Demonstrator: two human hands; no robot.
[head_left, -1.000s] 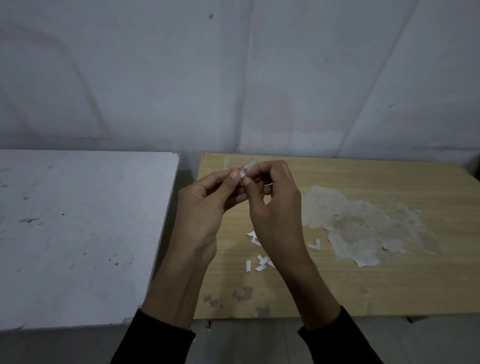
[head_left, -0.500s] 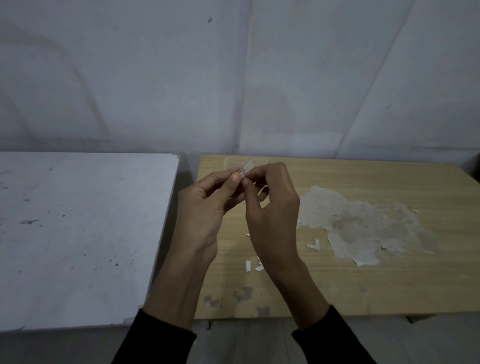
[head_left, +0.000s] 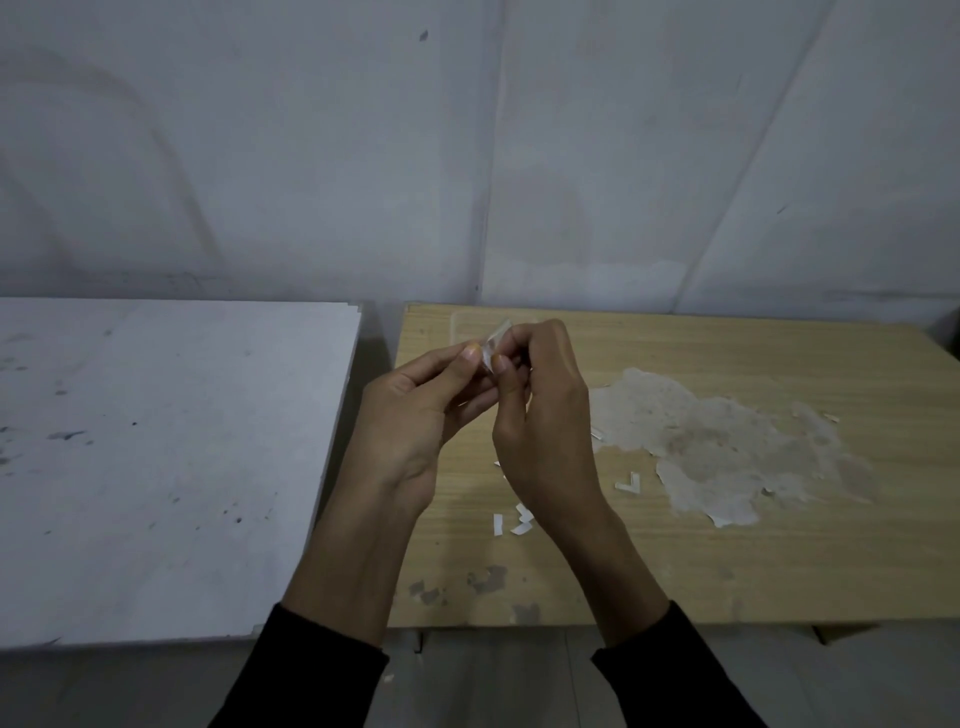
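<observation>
Both hands meet above the wooden worktop (head_left: 727, 571) near its far left corner: the left hand (head_left: 415, 426) and right hand (head_left: 545, 415) pinch a small, pale, translucent strip (head_left: 493, 343) between thumbs and fingertips. Small white paper scraps (head_left: 511, 522) lie near the worktop's front edge.

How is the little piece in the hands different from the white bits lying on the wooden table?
The little piece is up in the air, pinched by the left hand and right hand; the white bits lie loose on the wooden table. The little piece is one and looks partly see-through; the white bits are several and plain white. Both are small and thin.
</observation>
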